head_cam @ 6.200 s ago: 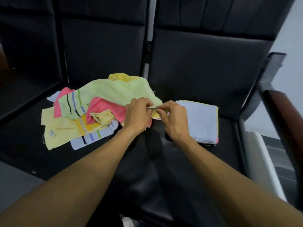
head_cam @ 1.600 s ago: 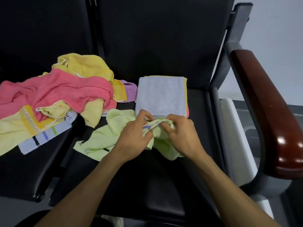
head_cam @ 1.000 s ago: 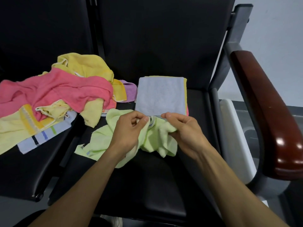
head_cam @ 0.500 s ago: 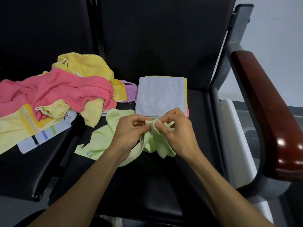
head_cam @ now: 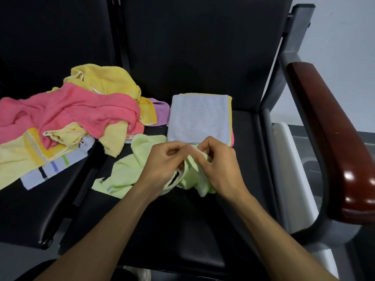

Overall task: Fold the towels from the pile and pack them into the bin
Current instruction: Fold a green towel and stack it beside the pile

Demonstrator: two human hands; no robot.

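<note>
- A black padded seat (head_cam: 182, 230) fills the lower centre of the frame.
- Its black backrest (head_cam: 198, 47) stands at the top centre.
- A glossy dark red armrest (head_cam: 332, 142) runs down the right side.
- A grey wall (head_cam: 345, 27) shows in the upper right corner.

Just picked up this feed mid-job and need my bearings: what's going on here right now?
A person is working on a light green towel on a black chair seat. Left hand and right hand both pinch its bunched edge; it is not folded yet. A neat folded stack, blue towel on top, lies just behind the hands. An unfolded pile of pink and yellow towels sits to the left.
</note>
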